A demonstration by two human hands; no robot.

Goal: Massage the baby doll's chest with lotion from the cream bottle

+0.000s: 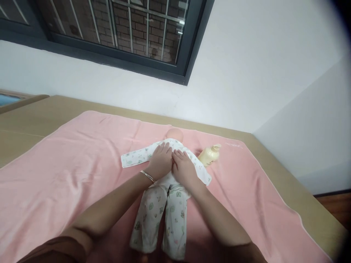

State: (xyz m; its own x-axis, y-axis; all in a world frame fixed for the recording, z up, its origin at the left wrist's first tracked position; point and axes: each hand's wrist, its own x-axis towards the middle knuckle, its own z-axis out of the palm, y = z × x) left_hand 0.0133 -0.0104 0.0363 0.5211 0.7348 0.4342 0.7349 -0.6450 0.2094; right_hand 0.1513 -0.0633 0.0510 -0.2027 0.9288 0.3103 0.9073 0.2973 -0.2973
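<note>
We have both palms down on the doll (pixel 166 180), the left grip (pixel 161 160) and the right grip (pixel 185 168) side by side across its chest, fingers straight and unclenched, their inner edges meeting or nearly so. The doll lies directly under them, its head (pixel 174 135) just beyond our fingertips, one sleeve (pixel 136 157) reaching out past the left grip, the other slanting down beside the right grip, and its trousers (pixel 151 219) running back toward us between our forearms. A bracelet (pixel 148 177) circles the wrist behind the left grip. Ahead of the grip, room is short: the far edge of the pink cloth (pixel 95 157) passes close behind the doll's head, then comes a narrow strip of wooden surface (pixel 279 175) and the white wall (pixel 246 73), with a barred window (pixel 137 33) up ahead to the left. To the left of the grip, the wrinkled cloth spreads widely; to the right, it runs past a bottle to its slanting border, with the surface's edge beyond. That pale yellow bottle (pixel 210 155), near the right grip and just beside the sleeve, leans with its cap pointing away; we cannot tell what it holds.
</note>
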